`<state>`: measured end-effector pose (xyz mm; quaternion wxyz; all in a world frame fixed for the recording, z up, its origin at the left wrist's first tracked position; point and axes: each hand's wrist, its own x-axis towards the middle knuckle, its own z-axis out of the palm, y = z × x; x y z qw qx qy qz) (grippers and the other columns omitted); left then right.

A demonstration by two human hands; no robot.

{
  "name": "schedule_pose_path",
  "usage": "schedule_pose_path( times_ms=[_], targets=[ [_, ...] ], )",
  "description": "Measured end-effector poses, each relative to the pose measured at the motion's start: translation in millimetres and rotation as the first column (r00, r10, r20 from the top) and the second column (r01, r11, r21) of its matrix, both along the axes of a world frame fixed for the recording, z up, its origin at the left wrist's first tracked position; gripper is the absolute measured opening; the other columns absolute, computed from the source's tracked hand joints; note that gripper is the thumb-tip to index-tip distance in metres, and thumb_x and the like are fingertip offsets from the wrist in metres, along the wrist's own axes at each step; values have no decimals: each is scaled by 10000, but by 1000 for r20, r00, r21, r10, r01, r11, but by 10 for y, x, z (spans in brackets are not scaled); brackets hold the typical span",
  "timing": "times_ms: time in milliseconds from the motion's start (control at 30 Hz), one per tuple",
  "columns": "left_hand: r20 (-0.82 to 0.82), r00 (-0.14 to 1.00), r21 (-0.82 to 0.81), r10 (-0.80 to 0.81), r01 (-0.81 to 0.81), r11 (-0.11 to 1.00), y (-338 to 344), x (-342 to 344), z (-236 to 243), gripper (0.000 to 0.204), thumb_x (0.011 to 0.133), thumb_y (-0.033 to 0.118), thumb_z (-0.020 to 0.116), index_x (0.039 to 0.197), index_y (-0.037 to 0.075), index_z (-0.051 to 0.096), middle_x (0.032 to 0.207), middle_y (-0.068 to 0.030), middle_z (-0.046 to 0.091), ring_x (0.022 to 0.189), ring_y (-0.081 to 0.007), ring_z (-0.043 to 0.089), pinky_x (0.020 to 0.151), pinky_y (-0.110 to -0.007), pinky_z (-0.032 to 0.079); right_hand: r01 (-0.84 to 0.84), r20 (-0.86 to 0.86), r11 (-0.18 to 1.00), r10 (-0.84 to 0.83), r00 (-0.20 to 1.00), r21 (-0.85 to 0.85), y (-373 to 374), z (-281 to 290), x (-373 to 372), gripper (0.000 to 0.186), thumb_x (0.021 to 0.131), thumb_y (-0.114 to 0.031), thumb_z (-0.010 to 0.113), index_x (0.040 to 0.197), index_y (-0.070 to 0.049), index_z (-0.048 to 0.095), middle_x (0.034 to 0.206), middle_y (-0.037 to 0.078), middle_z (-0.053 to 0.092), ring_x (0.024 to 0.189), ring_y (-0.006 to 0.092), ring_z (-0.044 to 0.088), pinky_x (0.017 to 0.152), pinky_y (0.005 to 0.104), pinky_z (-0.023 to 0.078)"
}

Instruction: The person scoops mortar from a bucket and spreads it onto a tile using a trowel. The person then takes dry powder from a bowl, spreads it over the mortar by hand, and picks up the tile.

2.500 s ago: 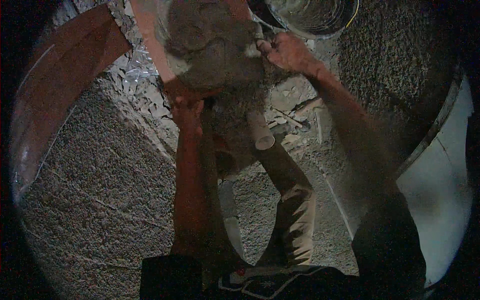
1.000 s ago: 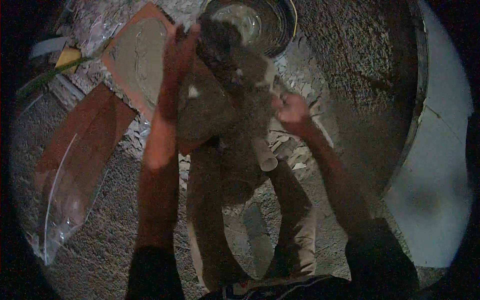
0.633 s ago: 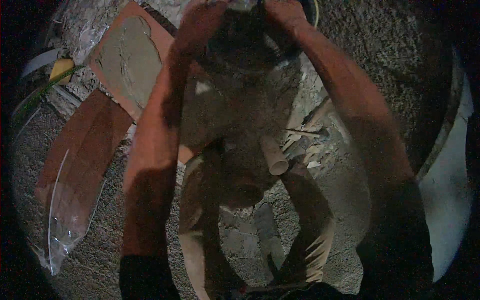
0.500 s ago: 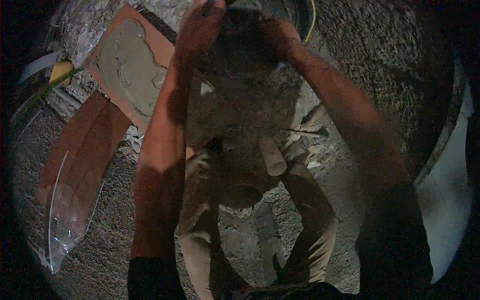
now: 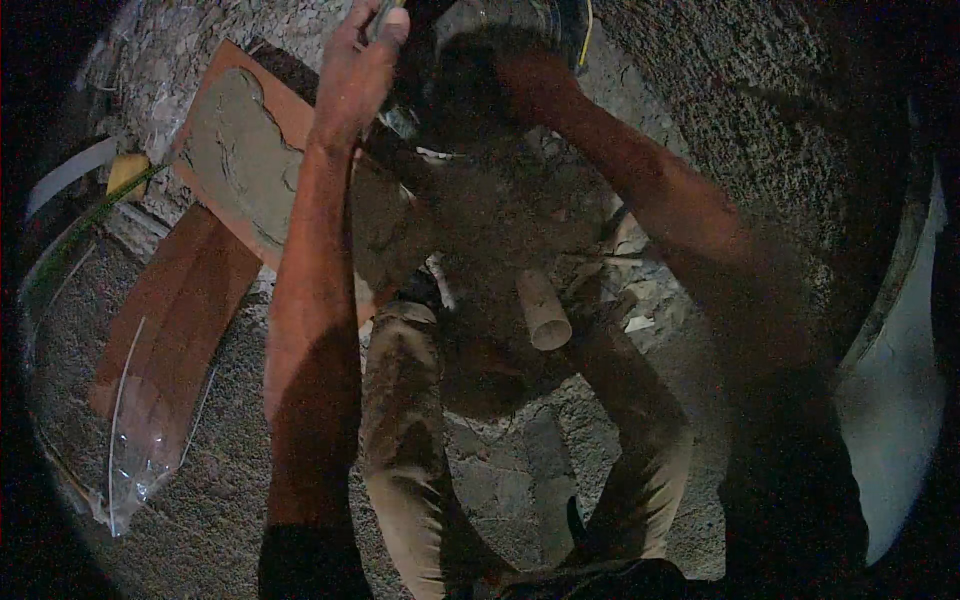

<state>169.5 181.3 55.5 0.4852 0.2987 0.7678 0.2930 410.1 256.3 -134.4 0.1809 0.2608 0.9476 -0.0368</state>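
Near the bucket, I cannot tell how the left hand or right hand grips; the left forearm, swung outward, could smear the mortar-covered tile.

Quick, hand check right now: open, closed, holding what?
Left hand: closed, apparently on something slim; what it is can't be told.
Right hand: in shadow near the bucket; can't tell.

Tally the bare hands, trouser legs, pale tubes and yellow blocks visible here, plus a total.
Bare hands (left hand, right hand): 2
Trouser legs (left leg, right leg): 2
Pale tube: 1
Yellow block: 1
Total: 6
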Motion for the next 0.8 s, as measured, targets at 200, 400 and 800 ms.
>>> schedule_pose_path(
  times_ms=[200,400,800],
  targets=[
    [-185,980,-141,-69,43,989,39,24,39,958,961,775,457,1629,103,311,1645,-196,355,1478,-392,402,1212,-530,342,153,28,977,-150,988,-150,66,665,-496,237,971,-141,638,1167,-21,700,1146,160,682,1049,303,676,889,449,549],
    [-257,956,172,-141,189,967,-158,-236,-388,854,1021,705,415,1633,117,318,1673,-195,304,1501,-392,362,1222,-519,327,121,-200,986,-142,969,-113,121,435,-577,269,972,-220,645,1150,-27,703,1082,155,689,992,290,687,856,454,562],
    [-303,841,-52,-449,456,889,-93,-354,-304,973,976,820,170,1622,115,347,1697,-109,293,1568,-347,228,1283,-566,66,204,-92,726,-346,934,-657,-398,708,-141,371,973,-378,658,1118,-40,709,954,145,704,878,264,708,788,465,587]
  ],
)
